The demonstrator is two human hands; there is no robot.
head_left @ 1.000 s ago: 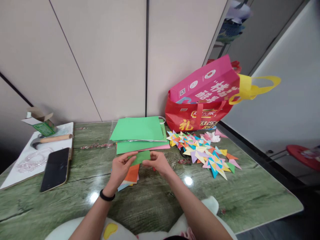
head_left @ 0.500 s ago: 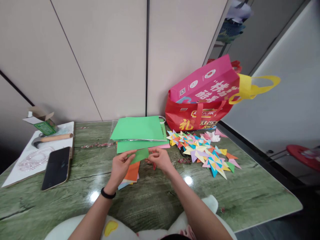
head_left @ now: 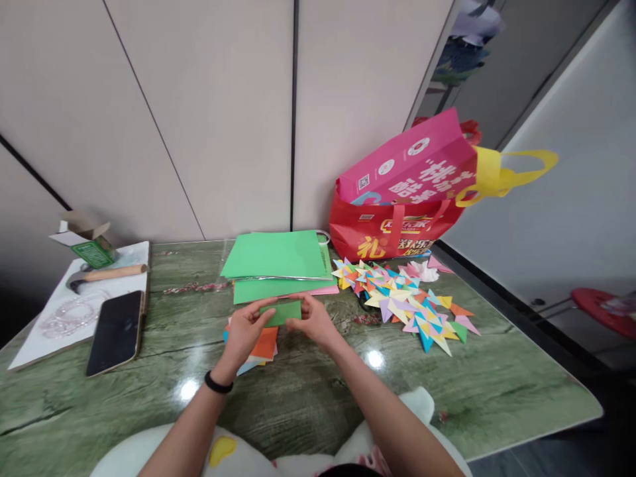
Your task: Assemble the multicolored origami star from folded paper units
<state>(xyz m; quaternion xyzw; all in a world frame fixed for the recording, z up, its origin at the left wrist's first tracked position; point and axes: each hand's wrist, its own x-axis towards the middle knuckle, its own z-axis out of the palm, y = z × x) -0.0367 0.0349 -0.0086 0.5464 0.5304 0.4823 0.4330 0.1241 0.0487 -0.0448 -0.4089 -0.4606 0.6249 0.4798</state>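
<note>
A small green paper rectangle (head_left: pixel 281 314) is stretched between both hands above the table. My left hand (head_left: pixel 243 331), with a black band at the wrist, pinches its left end between thumb and fingers. My right hand (head_left: pixel 314 320) grips its right end the same way. Beneath my left hand lies a small pile of coloured paper with an orange piece (head_left: pixel 265 343) on top and light blue below. Just behind the hands are large green paper sheets (head_left: pixel 278 255) in a stack, with a pink edge showing.
Folded paper pieces in many colours (head_left: pixel 402 298) are heaped at the right, before a red bag (head_left: pixel 377 228) holding a pink one (head_left: pixel 407 162). At left are a phone (head_left: pixel 115 332), a wooden-handled tool (head_left: pixel 112 272), a white board (head_left: pixel 34 348) and a green box (head_left: pixel 94 252).
My right hand has shifted its hold, and its fingers now lie along the paper's right end. The green paper has turned from slanted to nearly level.
</note>
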